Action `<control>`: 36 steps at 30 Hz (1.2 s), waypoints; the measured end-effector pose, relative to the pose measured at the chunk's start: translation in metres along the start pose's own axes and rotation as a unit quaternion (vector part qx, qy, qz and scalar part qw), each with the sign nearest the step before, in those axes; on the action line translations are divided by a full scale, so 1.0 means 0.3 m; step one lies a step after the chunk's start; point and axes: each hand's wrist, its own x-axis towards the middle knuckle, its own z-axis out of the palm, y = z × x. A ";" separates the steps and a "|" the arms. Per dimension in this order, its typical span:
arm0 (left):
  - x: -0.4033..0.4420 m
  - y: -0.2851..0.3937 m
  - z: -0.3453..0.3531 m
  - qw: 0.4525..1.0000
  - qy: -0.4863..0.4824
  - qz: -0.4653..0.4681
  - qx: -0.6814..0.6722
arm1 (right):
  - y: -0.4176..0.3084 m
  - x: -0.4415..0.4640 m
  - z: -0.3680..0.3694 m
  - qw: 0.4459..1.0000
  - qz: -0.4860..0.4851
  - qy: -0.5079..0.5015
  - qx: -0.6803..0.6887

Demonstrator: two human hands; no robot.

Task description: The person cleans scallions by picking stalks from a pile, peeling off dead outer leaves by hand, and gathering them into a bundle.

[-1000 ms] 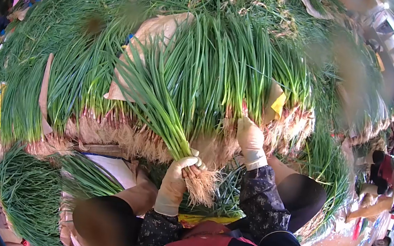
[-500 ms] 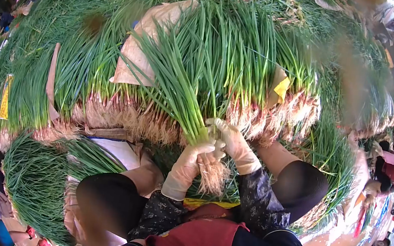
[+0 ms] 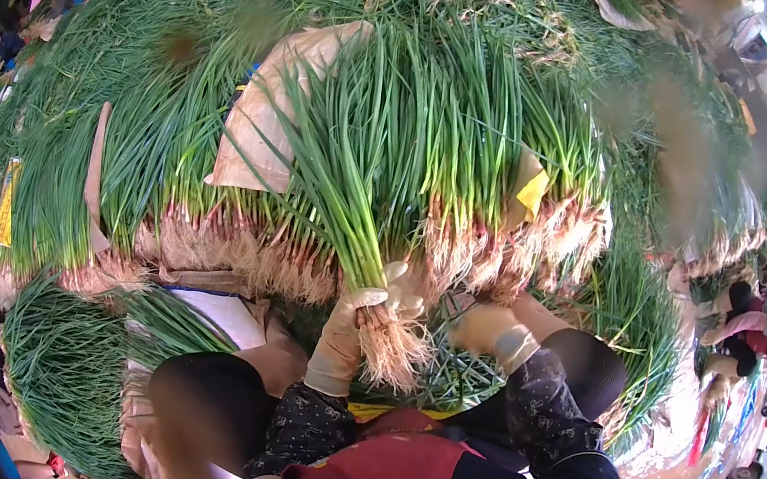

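In my gloved left hand (image 3: 351, 318) is a bunch of green onions (image 3: 354, 226), gripped just above the roots. Its leaves point up and to the left, and the pale stringy roots (image 3: 392, 351) hang below my fingers. My right hand (image 3: 481, 330), also gloved, is apart from the bunch, off to its right near my right knee. Motion smears its fingers, so I cannot make out whether it holds anything. Just beyond both hands, more green onions (image 3: 475, 145) lie in a thick row with their roots toward me.
A tan cloth sheet (image 3: 269, 111) lies over the onions ahead, and a yellow tag (image 3: 532, 194) shows among the stems. Another heap of onions (image 3: 71, 372) is at my left. Over on the right, another person (image 3: 754, 326) is beside more onions.
My right hand has left the bunch and moved right, toward my knee. My left hand still holds the bunch, now slightly farther left.
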 end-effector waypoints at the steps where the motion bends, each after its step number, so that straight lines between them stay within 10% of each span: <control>1: 0.014 -0.003 -0.017 1.000 -0.026 0.002 -0.011 | -0.010 0.039 -0.045 0.995 0.060 0.056 0.053; 4: 0.052 -0.004 -0.208 0.997 0.038 -0.062 0.002 | -0.013 0.196 -0.314 0.904 0.140 0.323 0.244; 12: 0.067 -0.003 0.018 0.982 0.146 -0.002 0.117 | -0.087 0.301 -0.151 0.913 -0.006 0.261 0.312; 14: 0.074 -0.033 0.000 0.971 0.163 -0.038 0.168 | -0.092 0.306 0.014 0.789 -0.118 0.229 0.558; 19: 0.069 -0.056 0.050 0.967 0.144 -0.055 0.201 | -0.166 0.135 -0.046 0.670 -0.039 0.128 0.730; 22: 0.085 -0.084 -0.074 0.960 0.140 -0.043 0.238 | -0.050 0.132 0.015 0.777 -0.119 0.479 0.391; 27: 0.082 -0.043 -0.082 0.965 0.165 -0.027 0.202 | 0.449 -0.452 -0.140 0.801 0.167 0.562 0.121; 32: 0.095 -0.040 -0.101 0.968 0.151 -0.005 0.200 | 0.902 -0.715 0.154 0.871 0.431 0.228 -0.054; 36: 0.085 -0.030 -0.041 0.975 0.128 0.001 0.180 | 0.464 -0.264 -0.033 0.909 0.204 0.359 0.061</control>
